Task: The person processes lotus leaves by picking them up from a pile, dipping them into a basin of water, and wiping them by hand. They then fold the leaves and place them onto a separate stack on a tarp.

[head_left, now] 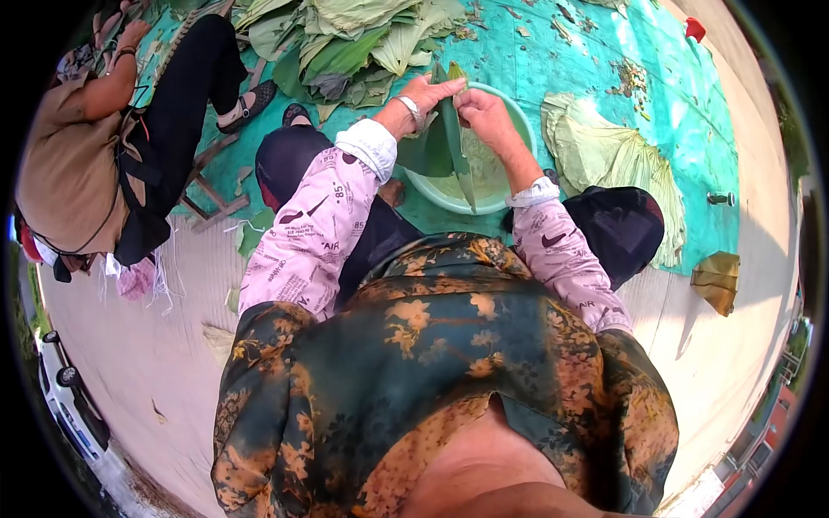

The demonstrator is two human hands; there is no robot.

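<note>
A folded green leaf (451, 142) hangs upright between my hands, its pointed lower end over a pale green basin (524, 129). My left hand (423, 97), with a bracelet at the wrist, is closed on the leaf near its top. On the other side, my right hand (484, 112) pinches the leaf's upper edge. The basin stands between my knees and holds something pale that I cannot make out. Behind my left hand lies a big heap of green leaves (345, 43). A spread stack of pale leaves (596, 164) lies right of the basin.
A green tarp (704, 104) covers the ground, with leaf scraps (635, 84) on it. At the left another person (82, 164) sits on a wooden stool (211, 207). A brown leaf (717, 283) lies at the tarp's right corner, near a small dark object (720, 198).
</note>
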